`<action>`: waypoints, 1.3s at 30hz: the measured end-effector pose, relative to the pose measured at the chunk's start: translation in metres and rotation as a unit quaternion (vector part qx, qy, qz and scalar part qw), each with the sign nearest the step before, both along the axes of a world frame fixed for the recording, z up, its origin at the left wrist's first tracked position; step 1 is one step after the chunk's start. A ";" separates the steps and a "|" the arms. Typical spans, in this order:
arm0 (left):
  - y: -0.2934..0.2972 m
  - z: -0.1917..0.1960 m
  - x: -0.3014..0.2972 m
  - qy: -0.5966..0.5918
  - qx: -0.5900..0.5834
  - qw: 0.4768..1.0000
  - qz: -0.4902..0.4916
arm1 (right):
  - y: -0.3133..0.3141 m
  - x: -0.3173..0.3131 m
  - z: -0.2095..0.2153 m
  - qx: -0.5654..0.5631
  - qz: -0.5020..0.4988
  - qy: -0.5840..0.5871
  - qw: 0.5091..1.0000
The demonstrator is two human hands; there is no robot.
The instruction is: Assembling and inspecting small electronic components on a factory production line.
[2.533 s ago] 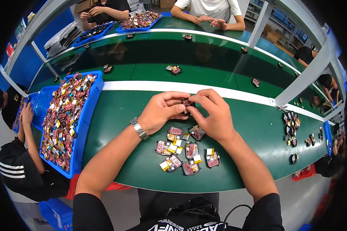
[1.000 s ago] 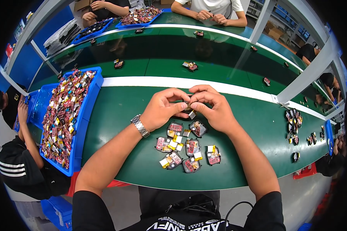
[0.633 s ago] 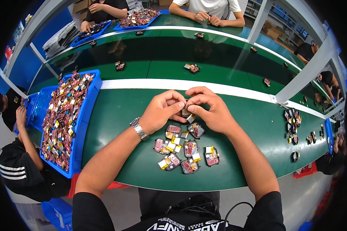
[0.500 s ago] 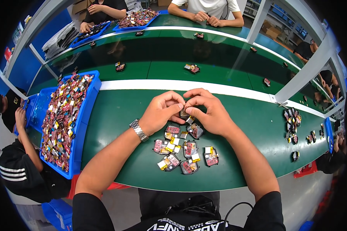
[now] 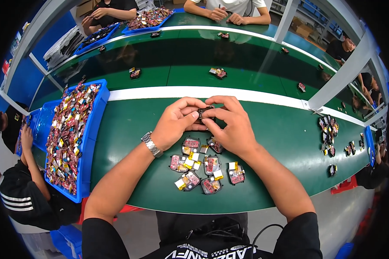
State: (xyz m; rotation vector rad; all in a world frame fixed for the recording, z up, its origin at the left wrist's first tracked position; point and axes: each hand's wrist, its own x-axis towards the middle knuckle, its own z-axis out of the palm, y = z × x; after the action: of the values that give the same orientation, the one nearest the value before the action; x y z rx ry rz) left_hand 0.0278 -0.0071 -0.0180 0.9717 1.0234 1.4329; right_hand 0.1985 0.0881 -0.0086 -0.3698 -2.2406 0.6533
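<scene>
My left hand (image 5: 177, 123) and my right hand (image 5: 232, 125) meet over the green bench, pinching one small black plastic housing (image 5: 206, 113) between their fingertips. Its dark side shows; fingers cover most of the rest. Just below my hands lie several open black housings (image 5: 212, 165) with red circuit boards inside. Silver and yellow battery pouches (image 5: 192, 161) stick out of some of them. The housing nearest my right hand (image 5: 215, 145) is partly hidden by it. One housing with a battery (image 5: 236, 172) lies apart at the right of the group.
A large blue tray (image 5: 100, 116) heaped with red circuit boards stands at my left. More assemblies (image 5: 328, 131) lie at the bench's right end. Behind a white rail (image 5: 160, 93), a green belt (image 5: 181, 77) carries scattered units. Metal posts (image 5: 339, 82) rise at right. Co-workers sit around.
The housing between my fingers has turned, so its black side shows instead of the inside and battery. My right-hand fingers have shifted over it. At the back left, a co-worker's hand has lifted from the tray.
</scene>
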 end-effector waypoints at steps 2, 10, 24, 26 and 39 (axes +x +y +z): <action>0.000 0.000 -0.001 -0.009 0.007 1.000 -0.003 | -0.002 -0.001 0.001 -0.004 -0.003 0.009 1.000; -0.001 -0.002 -0.002 -0.019 0.019 1.000 -0.014 | -0.005 0.001 0.003 -0.005 0.000 0.009 1.000; -0.002 -0.003 -0.001 -0.022 0.035 0.999 -0.003 | 0.000 0.003 0.005 -0.064 0.020 0.000 0.998; -0.002 -0.002 0.002 -0.020 0.039 0.999 0.008 | -0.002 0.002 0.005 -0.064 0.017 0.004 0.998; -0.004 0.000 0.002 -0.039 0.056 0.998 -0.017 | -0.007 0.002 0.007 -0.006 0.007 0.061 0.998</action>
State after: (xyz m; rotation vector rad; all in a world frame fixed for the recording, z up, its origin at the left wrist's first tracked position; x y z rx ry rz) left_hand 0.0296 -0.0109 -0.0184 1.0022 0.8735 1.5011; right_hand 0.2004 0.0810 -0.0012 -0.3124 -2.1261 0.6789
